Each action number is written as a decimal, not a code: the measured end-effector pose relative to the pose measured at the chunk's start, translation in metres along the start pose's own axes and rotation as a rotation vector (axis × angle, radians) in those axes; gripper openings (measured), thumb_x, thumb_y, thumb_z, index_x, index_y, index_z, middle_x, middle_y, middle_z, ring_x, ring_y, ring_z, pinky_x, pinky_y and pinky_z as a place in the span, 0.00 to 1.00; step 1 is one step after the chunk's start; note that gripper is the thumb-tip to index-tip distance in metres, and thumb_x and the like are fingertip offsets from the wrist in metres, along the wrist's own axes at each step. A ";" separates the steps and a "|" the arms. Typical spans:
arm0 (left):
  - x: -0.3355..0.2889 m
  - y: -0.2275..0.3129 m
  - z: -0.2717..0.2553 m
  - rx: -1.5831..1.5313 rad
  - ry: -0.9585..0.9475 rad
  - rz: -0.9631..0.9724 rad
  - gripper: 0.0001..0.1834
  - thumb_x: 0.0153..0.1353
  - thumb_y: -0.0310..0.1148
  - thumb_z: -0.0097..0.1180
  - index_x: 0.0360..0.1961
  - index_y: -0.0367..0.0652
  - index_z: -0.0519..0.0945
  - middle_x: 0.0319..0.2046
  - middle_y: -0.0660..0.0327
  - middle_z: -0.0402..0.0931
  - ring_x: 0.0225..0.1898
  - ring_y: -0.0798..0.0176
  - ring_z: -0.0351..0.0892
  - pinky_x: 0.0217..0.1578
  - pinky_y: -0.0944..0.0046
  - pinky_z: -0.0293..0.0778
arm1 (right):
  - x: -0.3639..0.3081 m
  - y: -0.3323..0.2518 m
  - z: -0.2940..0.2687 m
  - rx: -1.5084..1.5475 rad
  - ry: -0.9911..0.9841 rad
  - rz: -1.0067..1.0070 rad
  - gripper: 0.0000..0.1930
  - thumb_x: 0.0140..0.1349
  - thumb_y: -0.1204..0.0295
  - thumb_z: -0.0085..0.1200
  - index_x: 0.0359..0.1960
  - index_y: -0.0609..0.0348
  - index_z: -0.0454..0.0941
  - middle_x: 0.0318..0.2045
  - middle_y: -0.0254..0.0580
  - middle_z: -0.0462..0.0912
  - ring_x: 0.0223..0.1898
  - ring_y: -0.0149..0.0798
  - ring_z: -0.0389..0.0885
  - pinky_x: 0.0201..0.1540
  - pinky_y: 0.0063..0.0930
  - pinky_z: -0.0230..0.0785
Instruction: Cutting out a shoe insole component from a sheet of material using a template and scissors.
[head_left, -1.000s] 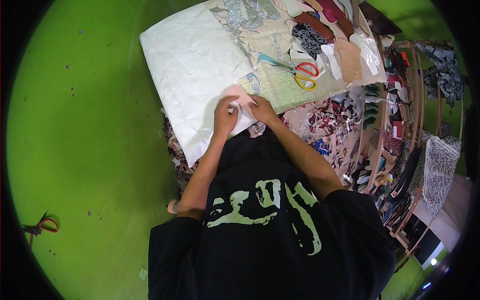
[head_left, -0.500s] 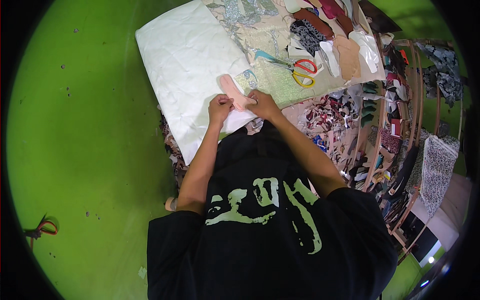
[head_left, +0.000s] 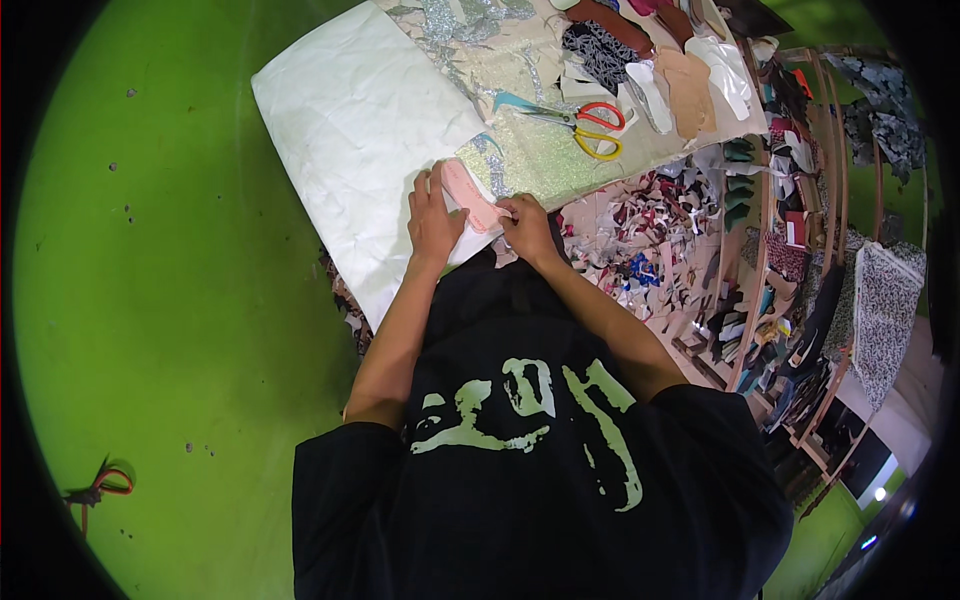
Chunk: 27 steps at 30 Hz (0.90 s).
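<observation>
A pink, curved flat pattern piece (head_left: 466, 196) with faint marks lies at the near edge of a white sheet (head_left: 340, 130). My left hand (head_left: 433, 222) rests along its left side, fingers stretched out and the thumb apart, touching its edge. At the piece's lower right end my right hand (head_left: 526, 226) pinches it between thumb and curled fingers. Beyond the hands, scissors (head_left: 565, 117) with one red and one yellow handle lie on a shiny glittery sheet (head_left: 515, 150).
Cut-out pieces, among them a tan one (head_left: 686, 92) and a brown one (head_left: 612, 27), cover the table's far right. Scraps (head_left: 650, 235) litter the floor beside the table. A wooden rack (head_left: 752, 290) with fabrics stands right; a green wall (head_left: 180, 260) fills the left.
My left hand has opened from a pinch and now lies stretched along the pink piece. The piece has shifted slightly down, and my right hand now grips its end from lower right.
</observation>
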<state>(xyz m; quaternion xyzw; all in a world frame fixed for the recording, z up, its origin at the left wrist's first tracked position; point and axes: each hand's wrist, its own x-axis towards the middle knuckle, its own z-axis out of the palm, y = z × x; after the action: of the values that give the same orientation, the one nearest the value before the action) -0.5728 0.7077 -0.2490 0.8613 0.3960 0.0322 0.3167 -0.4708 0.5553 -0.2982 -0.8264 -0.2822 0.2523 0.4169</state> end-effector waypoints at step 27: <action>0.010 -0.015 0.013 0.109 -0.114 0.122 0.52 0.43 0.31 0.74 0.71 0.39 0.60 0.73 0.65 0.53 0.62 0.48 0.64 0.55 0.51 0.72 | -0.014 0.005 -0.012 0.052 0.053 0.043 0.09 0.53 0.78 0.65 0.37 0.66 0.83 0.32 0.47 0.85 0.33 0.36 0.84 0.40 0.28 0.77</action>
<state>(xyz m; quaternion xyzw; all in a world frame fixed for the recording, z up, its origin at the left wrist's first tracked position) -0.5718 0.7149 -0.2702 0.9003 0.3252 -0.0190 0.2887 -0.4715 0.5368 -0.2939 -0.8276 -0.2464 0.2464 0.4400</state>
